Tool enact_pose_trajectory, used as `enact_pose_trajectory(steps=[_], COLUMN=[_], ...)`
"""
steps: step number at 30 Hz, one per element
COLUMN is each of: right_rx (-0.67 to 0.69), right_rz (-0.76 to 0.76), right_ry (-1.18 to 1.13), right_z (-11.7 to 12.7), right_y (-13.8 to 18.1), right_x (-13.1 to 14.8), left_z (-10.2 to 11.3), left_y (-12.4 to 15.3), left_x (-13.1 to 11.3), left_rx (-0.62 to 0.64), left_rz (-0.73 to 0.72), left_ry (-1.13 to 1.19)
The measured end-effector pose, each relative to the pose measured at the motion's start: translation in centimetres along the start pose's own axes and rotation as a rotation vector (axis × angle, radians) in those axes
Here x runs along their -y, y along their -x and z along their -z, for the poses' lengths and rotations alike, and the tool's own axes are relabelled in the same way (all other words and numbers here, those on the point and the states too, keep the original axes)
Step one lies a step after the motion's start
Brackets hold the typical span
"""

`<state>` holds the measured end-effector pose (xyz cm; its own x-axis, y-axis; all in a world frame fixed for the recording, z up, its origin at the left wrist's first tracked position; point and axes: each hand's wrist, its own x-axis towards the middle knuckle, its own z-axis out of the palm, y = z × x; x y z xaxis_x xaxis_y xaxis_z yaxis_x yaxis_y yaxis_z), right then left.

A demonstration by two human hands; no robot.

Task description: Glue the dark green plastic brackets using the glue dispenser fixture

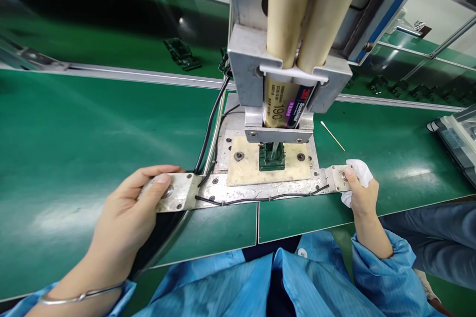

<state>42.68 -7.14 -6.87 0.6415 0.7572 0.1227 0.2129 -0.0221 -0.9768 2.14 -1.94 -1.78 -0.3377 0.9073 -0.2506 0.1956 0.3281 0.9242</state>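
My left hand (128, 210) rests on the left end of a metal base plate (260, 190), thumb pressing a round button (167, 191) there. My right hand (362, 193) is closed on a white cloth (359, 172) and presses a button at the plate's right end. Between them a small dark green part (272, 157) sits in a cream fixture block (267, 163). Above it hangs a dispenser (288, 74) with a labelled adhesive cartridge (288, 104) and two beige tubes, its nozzle down on the part.
A green work mat (74, 133) covers the bench. A thin swab stick (332, 136) lies right of the machine. Black cables (210, 129) run down its left side. Dark green parts (182, 53) lie on the conveyor behind. A tray (459, 141) stands at far right.
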Motion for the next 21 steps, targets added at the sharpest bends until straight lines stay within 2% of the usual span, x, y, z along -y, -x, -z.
enact_pose_trajectory(steps=[7,21], right_rx=[0.011,0.016], right_rz=[-0.012,-0.029], right_ry=[-0.011,-0.029], right_z=[0.04,-0.03], right_y=[-0.11,-0.07], right_x=[-0.23,-0.24], left_z=[-0.32,-0.19], left_y=[0.28,0.47], left_x=[-0.71,-0.65], left_rx=[-0.012,0.002], left_rz=[0.013,-0.024], left_ry=[-0.004,-0.014])
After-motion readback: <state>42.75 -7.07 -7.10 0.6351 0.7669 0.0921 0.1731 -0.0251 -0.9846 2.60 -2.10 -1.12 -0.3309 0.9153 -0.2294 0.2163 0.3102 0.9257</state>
